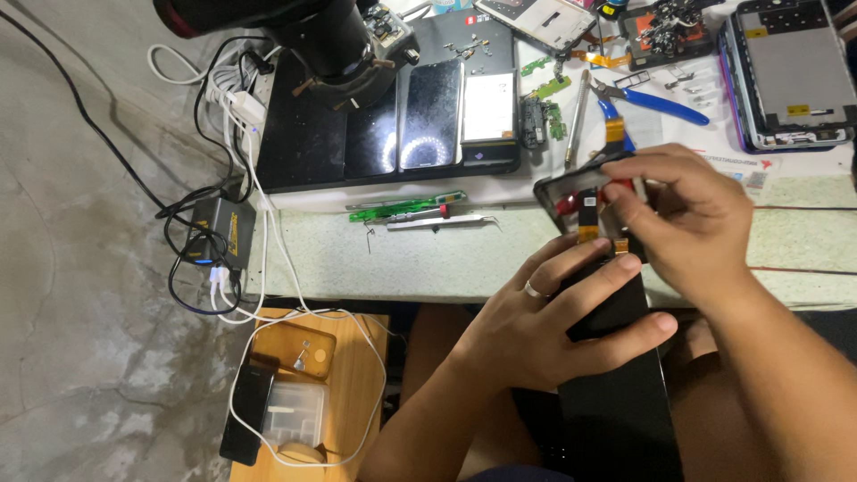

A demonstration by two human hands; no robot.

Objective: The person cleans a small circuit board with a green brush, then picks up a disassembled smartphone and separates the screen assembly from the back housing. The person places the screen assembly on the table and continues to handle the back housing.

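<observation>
Phone screen panel (616,384): black, glossy, long, held lengthwise over the lap, upper end at the table edge.
Flex ribbon (587,214): black with orange end, standing up from the panel's upper end.

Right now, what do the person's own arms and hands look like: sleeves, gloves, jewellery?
Both forearms are bare, with no sleeves in view and no gloves. The left hand wears a plain silver ring on one of its fingers. The right hand shows no ring or watch.
</observation>
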